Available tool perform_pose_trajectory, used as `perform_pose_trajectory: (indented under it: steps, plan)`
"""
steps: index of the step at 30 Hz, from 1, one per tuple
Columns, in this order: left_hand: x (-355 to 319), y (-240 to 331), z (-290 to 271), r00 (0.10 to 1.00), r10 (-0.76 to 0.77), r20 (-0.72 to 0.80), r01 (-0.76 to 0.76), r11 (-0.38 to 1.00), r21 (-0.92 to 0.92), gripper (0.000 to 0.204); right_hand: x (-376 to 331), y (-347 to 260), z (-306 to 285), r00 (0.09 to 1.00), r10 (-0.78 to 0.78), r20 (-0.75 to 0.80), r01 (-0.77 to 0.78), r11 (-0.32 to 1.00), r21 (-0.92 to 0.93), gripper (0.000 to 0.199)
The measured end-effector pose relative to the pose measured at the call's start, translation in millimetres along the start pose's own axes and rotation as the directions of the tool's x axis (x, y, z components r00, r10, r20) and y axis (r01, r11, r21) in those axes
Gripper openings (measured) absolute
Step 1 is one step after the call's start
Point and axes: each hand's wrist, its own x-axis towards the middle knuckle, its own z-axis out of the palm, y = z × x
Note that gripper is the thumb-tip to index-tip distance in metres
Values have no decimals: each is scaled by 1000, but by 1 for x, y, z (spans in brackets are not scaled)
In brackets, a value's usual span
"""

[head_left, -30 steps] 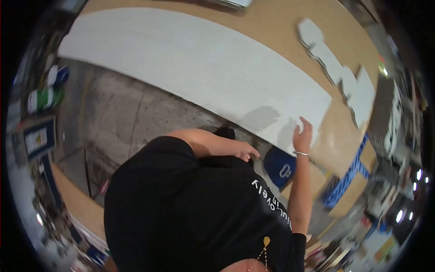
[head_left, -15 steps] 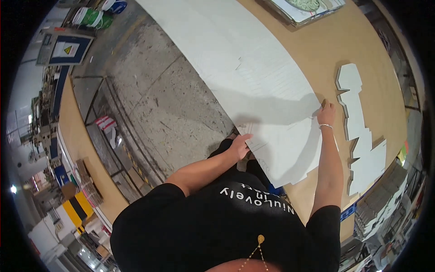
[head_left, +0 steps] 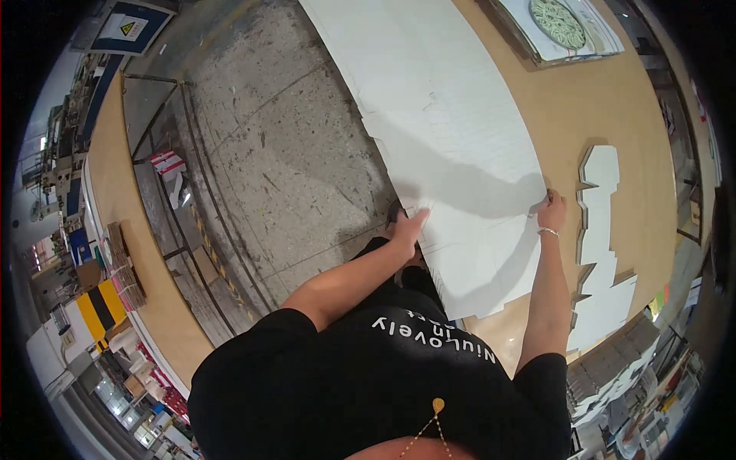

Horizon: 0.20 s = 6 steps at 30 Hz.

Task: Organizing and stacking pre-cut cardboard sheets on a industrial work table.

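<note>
A long white cardboard sheet (head_left: 460, 153) lies over the table edge in front of me, one side reaching out above the floor. My left hand (head_left: 410, 230) grips its left edge near my body, thumb on top and the other fingers mostly out of sight beneath. My right hand (head_left: 550, 211), with a bracelet on the wrist, pinches the right edge of the same sheet. Beside that hand, a stack of white die-cut cardboard pieces (head_left: 600, 230) with notched edges rests on the brown tabletop (head_left: 644, 176).
At the far right of the table lies a stack of printed sheets (head_left: 529, 38) showing a round green picture. Bundled cardboard (head_left: 613, 360) stands off the table's near right side. Left of the concrete floor (head_left: 261, 153) is another brown-topped table (head_left: 126, 222) with a metal frame.
My view has shifted, so the table and stacks sit lower in it. A notch now shows on the sheet's left edge. Both hands keep hold of the sheet.
</note>
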Motion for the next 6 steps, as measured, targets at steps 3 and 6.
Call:
perform_pose_trajectory:
  steps: [3, 6]
  plan:
    - [27, 66, 13, 965, 260, -40, -261, 965, -8, 90, -8, 17, -1, 999, 24, -46, -28, 996, -84, 34]
    - [83, 130, 10, 866, 481, -137, -472, 877, 95, 95, 2, -5, 4, 993, 104, -52, -113, 968, -225, 38]
